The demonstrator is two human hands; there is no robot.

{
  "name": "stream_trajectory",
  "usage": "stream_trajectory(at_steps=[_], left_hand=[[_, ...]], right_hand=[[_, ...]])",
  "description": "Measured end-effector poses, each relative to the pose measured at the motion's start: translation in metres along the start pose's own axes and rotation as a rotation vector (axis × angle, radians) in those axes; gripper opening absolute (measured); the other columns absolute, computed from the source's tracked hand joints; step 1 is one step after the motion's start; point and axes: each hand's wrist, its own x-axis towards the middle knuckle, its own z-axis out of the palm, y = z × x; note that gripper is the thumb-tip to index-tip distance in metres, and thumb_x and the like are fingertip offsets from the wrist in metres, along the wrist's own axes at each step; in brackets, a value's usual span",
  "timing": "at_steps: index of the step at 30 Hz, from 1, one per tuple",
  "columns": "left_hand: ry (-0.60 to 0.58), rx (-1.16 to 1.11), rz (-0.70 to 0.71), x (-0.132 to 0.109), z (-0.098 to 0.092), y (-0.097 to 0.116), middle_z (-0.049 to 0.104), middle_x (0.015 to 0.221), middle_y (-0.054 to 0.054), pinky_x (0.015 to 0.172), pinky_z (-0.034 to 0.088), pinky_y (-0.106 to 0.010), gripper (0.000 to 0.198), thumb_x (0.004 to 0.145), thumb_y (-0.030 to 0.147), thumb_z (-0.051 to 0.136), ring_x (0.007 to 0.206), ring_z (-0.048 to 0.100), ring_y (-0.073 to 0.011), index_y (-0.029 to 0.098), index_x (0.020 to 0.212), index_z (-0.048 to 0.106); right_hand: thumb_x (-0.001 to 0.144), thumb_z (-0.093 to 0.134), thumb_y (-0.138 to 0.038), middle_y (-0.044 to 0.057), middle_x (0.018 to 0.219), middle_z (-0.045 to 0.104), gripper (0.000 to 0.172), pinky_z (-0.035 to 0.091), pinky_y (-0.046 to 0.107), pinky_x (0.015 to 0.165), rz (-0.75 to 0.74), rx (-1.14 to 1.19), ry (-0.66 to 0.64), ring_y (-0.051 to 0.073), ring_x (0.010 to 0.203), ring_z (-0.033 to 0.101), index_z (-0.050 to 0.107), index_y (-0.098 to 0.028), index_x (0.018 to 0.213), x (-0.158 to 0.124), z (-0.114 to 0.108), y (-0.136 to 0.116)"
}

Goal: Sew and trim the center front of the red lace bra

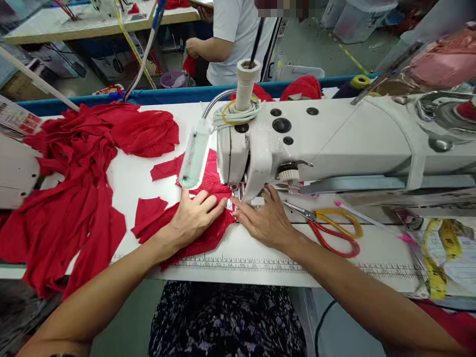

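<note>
A red lace fabric piece lies on the white table under the head of a white sewing machine. My left hand rests flat on the fabric, fingers stretched toward the needle. My right hand lies just right of the needle, fingertips pressing a small white label against the fabric's edge. The needle area is partly hidden by the machine head.
A large heap of red fabric pieces covers the table's left side. Scissors with red and yellow handles lie right of my right hand. A yellow tape measure sits at far right. A person in a white shirt works behind the table.
</note>
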Motion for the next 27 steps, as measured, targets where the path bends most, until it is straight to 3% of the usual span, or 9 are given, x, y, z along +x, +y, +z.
stream_trajectory(at_steps=[15,27], left_hand=[[-0.018,0.004,-0.007,-0.0006,0.0006,0.0001,0.069,0.093,-0.005,0.101,0.04,-0.07,0.028,0.099,0.01,0.045,0.087,0.06,-0.02,0.015,0.122,0.061],[-0.017,-0.005,-0.01,-0.0006,0.0012,-0.0002,0.07,0.091,-0.005,0.099,0.039,-0.07,0.03,0.1,0.01,0.041,0.086,0.059,-0.0204,0.017,0.12,0.062]], right_hand=[[0.101,0.045,-0.038,0.007,0.092,0.068,0.035,0.024,0.046,0.109,0.007,-0.019,-0.023,0.024,0.097,0.05,0.073,-0.026,0.118,0.0006,-0.0008,-0.002],[0.1,0.047,-0.034,0.005,0.093,0.069,0.031,0.025,0.044,0.108,0.024,0.001,-0.027,0.023,0.096,0.049,0.076,-0.026,0.109,0.0006,-0.0013,-0.0011]])
